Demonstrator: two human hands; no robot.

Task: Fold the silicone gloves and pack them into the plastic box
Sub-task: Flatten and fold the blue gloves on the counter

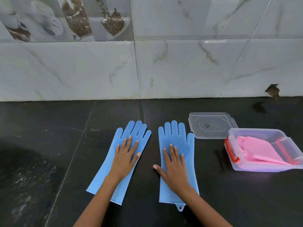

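Two blue silicone gloves lie flat on the dark stone counter (49,161), fingers pointing to twelve o'clock, cuffs towards six. The left glove (131,136) leans a touch, its fingertips tipped towards one o'clock; the right glove (176,136) sits straighter and shows a round patch of scrubbing nubs on its palm, with a small hanging tab at the cuff down at six. Neither is folded.

The left hand (126,159) is spread flat, fingers splayed, pressing the palm of the left glove and holding nothing. The right hand (173,164) is likewise flat and wide on the right glove, thumb stretched out towards nine o'clock onto bare counter in the gap between the pair.

Over at three o'clock sits the clear plastic box (236,161), open, with red latches, and folded pink gloves (259,149) already inside. Its clear lid (211,125) lies flat at about two o'clock, touching the box's far corner and just beside the right glove's outer finger. A thin black object, too small to identify, lies between the right glove and the box.

Room to work: wide open counter from seven to ten o'clock, a clear strip at twelve up to the tiled wall (147,63), and a narrow lane between the two gloves.
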